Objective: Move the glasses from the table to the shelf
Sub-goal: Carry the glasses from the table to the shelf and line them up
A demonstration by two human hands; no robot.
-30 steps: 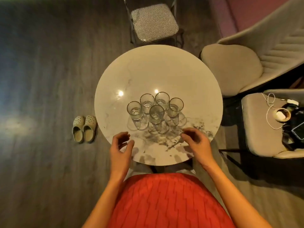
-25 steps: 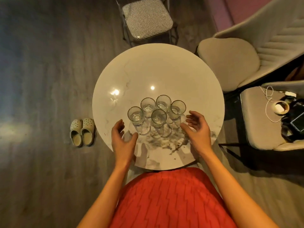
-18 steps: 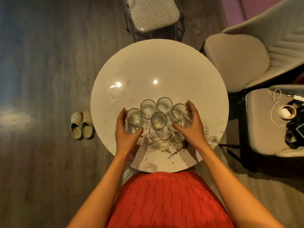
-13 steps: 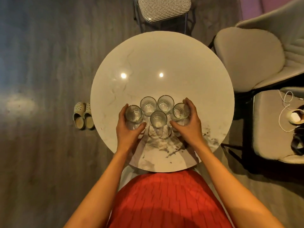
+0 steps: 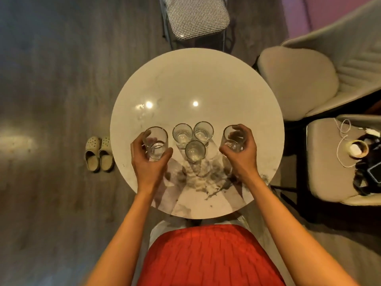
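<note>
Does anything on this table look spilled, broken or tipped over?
Nothing stands out. Three glasses stand upright on the table; the left hand and right hand each grip another. Dark patches near the front edge look like veining and shadows.

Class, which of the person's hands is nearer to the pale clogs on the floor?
Left. The left hand, gripping one glass, is at the table side beside the clogs; the right hand, gripping another glass, is across the table, farther off.

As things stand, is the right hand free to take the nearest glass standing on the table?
Probably not: the right hand grips a glass, so its fingers are taken, though the way to the near glass looks open.
</note>
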